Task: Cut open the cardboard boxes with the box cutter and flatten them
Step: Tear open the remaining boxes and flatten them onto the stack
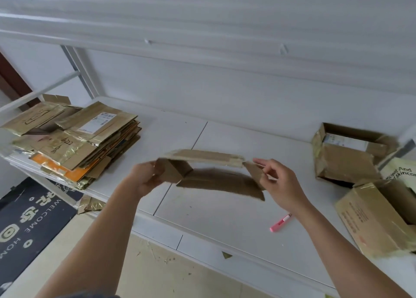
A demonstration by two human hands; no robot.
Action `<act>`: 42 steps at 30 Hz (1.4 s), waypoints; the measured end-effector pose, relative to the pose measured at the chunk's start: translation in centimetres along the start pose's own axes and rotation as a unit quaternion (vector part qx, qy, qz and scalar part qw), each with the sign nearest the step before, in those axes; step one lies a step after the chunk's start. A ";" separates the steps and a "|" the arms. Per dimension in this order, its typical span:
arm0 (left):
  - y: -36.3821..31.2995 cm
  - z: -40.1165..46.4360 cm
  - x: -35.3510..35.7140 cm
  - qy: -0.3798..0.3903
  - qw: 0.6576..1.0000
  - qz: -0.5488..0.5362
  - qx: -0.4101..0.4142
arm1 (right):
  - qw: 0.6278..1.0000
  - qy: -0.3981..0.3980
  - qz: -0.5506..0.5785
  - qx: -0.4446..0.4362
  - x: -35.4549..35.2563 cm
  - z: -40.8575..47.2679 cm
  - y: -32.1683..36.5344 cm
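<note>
- Above the white table (pixel 225 219), held in the air between both hands: a partly collapsed cardboard box (pixel 216 176), open ends facing sideways, motion-blurred.
- Left hand (pixel 144 178) curled round the box's left end flap, thumb on top.
- Right hand (pixel 279 180) pinching the right end flap between thumb and fingers.
- On the table near the right forearm, touched by neither hand: pink box cutter (pixel 281 223).
- At the table's left end: stack of flattened boxes (pixel 74 140), taped and labelled.
- At the right end: two open boxes, one by the wall (pixel 346 160), one nearer the front edge (pixel 378 219), close together.
- Down on the floor at left: dark doormat (pixel 29 225) with white lettering.
</note>
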State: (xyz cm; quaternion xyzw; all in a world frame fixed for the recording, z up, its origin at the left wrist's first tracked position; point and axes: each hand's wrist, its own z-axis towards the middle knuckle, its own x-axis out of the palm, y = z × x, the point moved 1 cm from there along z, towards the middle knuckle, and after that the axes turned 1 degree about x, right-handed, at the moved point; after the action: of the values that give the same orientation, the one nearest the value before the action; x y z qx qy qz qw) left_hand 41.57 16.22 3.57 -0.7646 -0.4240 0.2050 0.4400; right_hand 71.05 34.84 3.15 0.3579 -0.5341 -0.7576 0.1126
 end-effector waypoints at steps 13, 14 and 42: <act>8.8 2.6 -5.9 -0.157 0.950 0.262 -0.061 | 0.913 0.246 -0.302 0.119 10.1 -2.2 -4.8; 8.8 2.6 -5.4 -0.165 0.940 0.296 -0.040 | 0.909 0.222 -0.338 0.098 11.2 -2.2 -4.9; 0.3 -0.1 -5.7 -0.188 0.975 0.098 0.062 | 0.969 -0.027 -0.221 0.109 13.4 0.2 -0.8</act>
State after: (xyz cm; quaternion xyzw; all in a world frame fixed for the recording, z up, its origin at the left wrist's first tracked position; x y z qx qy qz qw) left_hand 38.64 11.40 3.02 -0.7214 -0.4085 0.4133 0.3767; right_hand 61.49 27.89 -3.16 0.4567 -0.5241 -0.7100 -0.1124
